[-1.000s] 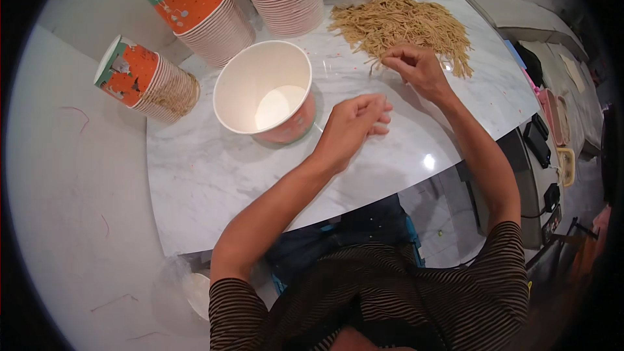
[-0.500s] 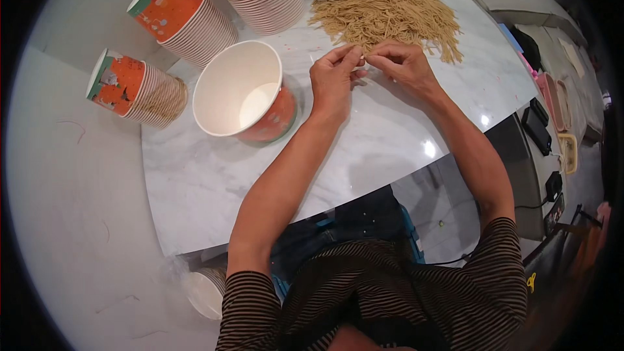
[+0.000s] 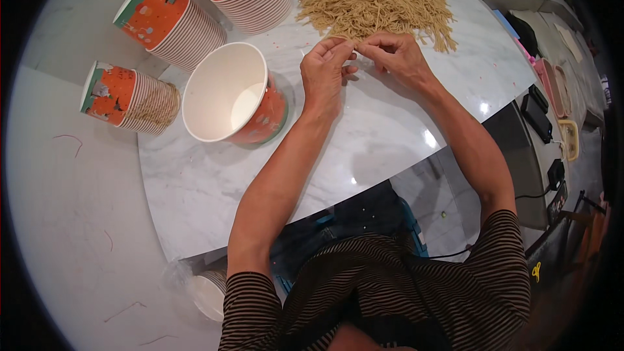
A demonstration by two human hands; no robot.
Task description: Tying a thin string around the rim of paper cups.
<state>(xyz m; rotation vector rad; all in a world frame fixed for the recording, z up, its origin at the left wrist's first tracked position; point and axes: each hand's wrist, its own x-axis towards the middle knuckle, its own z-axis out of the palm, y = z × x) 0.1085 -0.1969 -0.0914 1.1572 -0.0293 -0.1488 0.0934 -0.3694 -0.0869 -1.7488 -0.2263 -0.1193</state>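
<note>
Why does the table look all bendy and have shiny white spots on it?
In the head view, the fisheye lens curves the marble table edges toward the rim, with black corners; the shiny spots beside the right forearm are lamp glare; the hands and noodle pile look sharp, not blurred.

Three sideways stacks of orange paper cups (image 3: 170, 23) lie upper left, and dark gadgets (image 3: 537, 109) sit at right on a side counter (image 3: 520, 149).

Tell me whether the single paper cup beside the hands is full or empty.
Empty. The single paper cup lies tipped toward the camera, and only its bare white inside shows; the noodles lie heaped on the table.
</note>
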